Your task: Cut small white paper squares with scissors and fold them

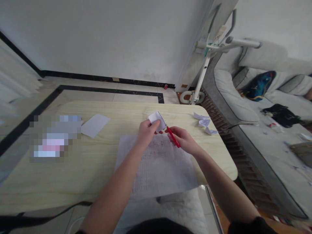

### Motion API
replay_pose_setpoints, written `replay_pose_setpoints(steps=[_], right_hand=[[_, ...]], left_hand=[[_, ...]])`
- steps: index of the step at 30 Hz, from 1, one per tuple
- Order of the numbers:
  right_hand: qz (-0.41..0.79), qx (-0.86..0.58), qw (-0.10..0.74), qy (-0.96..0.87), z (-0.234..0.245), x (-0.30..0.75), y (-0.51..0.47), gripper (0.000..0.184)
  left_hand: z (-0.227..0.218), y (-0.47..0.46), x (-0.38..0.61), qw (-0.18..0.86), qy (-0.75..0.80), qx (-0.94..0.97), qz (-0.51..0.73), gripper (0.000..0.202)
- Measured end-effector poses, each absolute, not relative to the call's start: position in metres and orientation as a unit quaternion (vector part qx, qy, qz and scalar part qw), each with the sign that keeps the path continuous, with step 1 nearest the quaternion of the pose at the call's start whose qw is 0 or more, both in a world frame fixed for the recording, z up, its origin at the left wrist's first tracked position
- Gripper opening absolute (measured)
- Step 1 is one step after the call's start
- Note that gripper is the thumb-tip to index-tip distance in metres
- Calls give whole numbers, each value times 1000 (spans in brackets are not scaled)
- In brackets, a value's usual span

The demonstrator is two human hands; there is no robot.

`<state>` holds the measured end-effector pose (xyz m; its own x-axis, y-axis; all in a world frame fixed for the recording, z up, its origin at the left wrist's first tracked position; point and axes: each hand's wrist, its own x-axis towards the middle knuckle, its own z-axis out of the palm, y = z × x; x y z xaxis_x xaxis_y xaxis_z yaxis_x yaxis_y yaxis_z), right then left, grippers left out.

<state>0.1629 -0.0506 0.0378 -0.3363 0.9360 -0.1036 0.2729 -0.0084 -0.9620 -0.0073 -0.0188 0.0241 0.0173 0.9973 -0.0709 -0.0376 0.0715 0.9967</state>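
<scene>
Left hand: the person's left hand [147,130] is above the middle of the worktop, its fingers closed on a small white paper piece [154,118], thumb lying across the face of it.
Right hand: the right hand [184,140] has its fingers wrapped round a pair of scissors with red handles [174,138]; the scissors point away from the person and to the left, the blades close along the right edge of the small white paper piece; whether they bite into it I cannot tell.
Printed sheet: a large, thin, whitish sheet with faint print [163,175] lies below both hands and reaches the near edge of the worktop.
Folded scraps: three white folded paper pieces [204,123] sit near one another by the right edge, well apart from the hands.
Loose paper: a flat, plain white paper sheet [96,125] lies to the left, just beside a pixelated patch [55,139] whose contents are hidden.
Worktop: pale wood-grain worktop [99,162] with rounded corners; a grey fabric sofa [225,85] stands beyond its right side.
</scene>
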Motion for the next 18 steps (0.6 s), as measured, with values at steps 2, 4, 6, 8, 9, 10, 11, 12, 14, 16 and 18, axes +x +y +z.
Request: replay_pose_setpoints(steps=[2,4,6,8,9,10,11,12,14,16,18], right_hand=[[533,-477,319,-622,38,162,-51,35],[542,-473,318,-618,39,162,-51,34],[546,-472,316,-616,40,162,-52,34],[549,-472,311,-615,41,162,-53,34],[551,-473,310,-614,41,162,-53,34],[551,-473,309,-614,41,162,-53,35],[551,-473,310,-614,41,162,-54,35],[550,-472,310,-615,41,162,-54,35],[549,-470,312,-617,40,163,-53,35],[550,-470,311,-617,39,163,-53,35],[556,-469,313,-610,38,162,-53,35]], left_hand=[[24,-19,-7,530,501,479,489,30],[24,-19,-7,528,503,481,488,29],[24,-19,-7,524,505,483,487,28],[24,-19,-7,522,507,488,482,28],[25,-19,-7,521,508,492,478,27],[25,-19,-7,521,509,496,473,27],[26,-19,-7,521,510,500,468,27],[26,-20,-7,520,512,502,465,27],[27,-20,-7,518,513,504,463,27],[27,-21,-7,517,512,504,465,27],[27,-20,-7,517,511,503,467,26]])
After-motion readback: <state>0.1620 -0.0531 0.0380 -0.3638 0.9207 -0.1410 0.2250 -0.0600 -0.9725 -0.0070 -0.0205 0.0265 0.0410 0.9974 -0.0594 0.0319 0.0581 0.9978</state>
